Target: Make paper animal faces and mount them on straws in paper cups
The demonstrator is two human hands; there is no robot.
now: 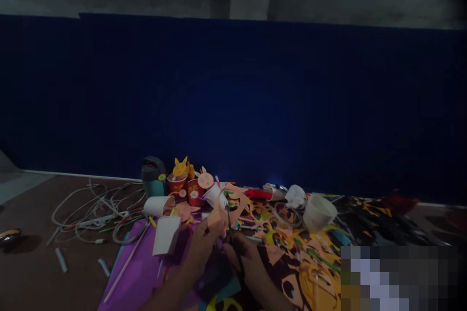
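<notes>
One peach paper [216, 217] is at six o'clock, pinched in the fingers of the left hand [203, 242]. The right hand [248, 256] has its fingers around scissors [231, 239]. From the paper, a white cup [166, 235] is at eight o'clock, a bottle [153, 187] at ten.

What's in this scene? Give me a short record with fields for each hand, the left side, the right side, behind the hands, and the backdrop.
Left hand: holds peach paper
Right hand: holds scissors
Left side: purple sheet, pale cable tangle
Right side: white tub, paper scraps
Behind hands: red cups with paper animal faces, dark-topped teal bottle
Backdrop: dark blue panel
Lighting: dim
</notes>
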